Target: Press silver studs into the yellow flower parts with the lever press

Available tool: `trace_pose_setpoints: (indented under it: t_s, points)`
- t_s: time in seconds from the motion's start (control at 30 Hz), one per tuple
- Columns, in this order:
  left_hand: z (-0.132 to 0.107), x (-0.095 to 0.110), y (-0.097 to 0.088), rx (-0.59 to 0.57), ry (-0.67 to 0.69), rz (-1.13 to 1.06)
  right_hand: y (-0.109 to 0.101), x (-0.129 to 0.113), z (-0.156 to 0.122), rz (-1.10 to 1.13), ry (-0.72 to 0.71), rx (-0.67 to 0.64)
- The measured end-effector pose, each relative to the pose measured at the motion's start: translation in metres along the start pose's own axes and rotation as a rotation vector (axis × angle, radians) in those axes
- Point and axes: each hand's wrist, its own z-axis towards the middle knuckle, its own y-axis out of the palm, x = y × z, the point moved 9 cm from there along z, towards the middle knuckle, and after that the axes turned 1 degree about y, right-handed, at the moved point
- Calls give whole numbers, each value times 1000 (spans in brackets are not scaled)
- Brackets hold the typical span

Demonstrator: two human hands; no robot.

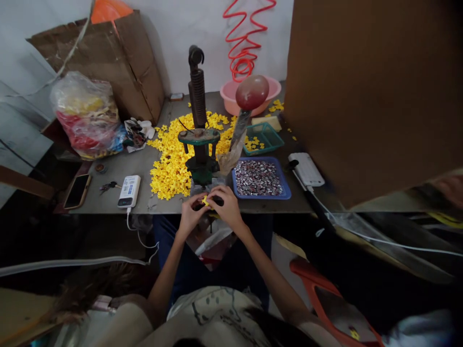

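Observation:
My left hand (190, 213) and my right hand (227, 206) meet at the table's front edge, fingers pinched together on a small yellow plastic piece (205, 200). Just behind them stands a green hand press (200, 144) with a spring column and a lever topped by a red ball knob (252, 92). A big heap of yellow plastic pieces (173, 159) spreads to the left of and behind the press. To the right of my hands, a blue tray (285, 190) holds several small metallic parts.
On the grey table (115, 168) lie a power bank (129, 191), a phone (77, 190), keys, a white adapter (306, 168), a teal basket (266, 137), and a pink basin (231, 99). A plastic bag (85, 115) and cardboard boxes stand left; a large cardboard sheet (369, 86) blocks the right.

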Motion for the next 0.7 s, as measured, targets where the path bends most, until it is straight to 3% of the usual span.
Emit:
trace_pose_setpoints:
  t_s: [0.1, 0.17, 0.23, 0.33, 0.43, 0.5, 0.57, 0.63, 0.7]
  points:
    - [-1, 2, -2, -1, 24, 45, -1, -3, -1, -1, -28, -18]
    - [-2, 8, -9, 32, 87, 150, -13, -1, 1, 22, -16, 23]
    - [-2, 17, -18, 95, 171, 314, -40, 7, 9, 21, 47, 151]
    - [1, 19, -28, 178, 206, 538, -101, 14, 29, -22, 147, 456]
    - [10, 8, -30, 208, 159, 647, -148, -11, 69, 117, 114, 604]
    - [17, 2, -28, 218, 151, 677, -157, -47, 105, 364, 17, 511]
    - [23, -3, -26, 235, 147, 700, -149, -98, 135, 614, -108, 292]
    - [28, -7, -26, 252, 130, 718, -135, -145, 142, 734, -208, 119]
    - [31, -11, -26, 261, 115, 719, -123, -166, 127, 711, -231, 111]
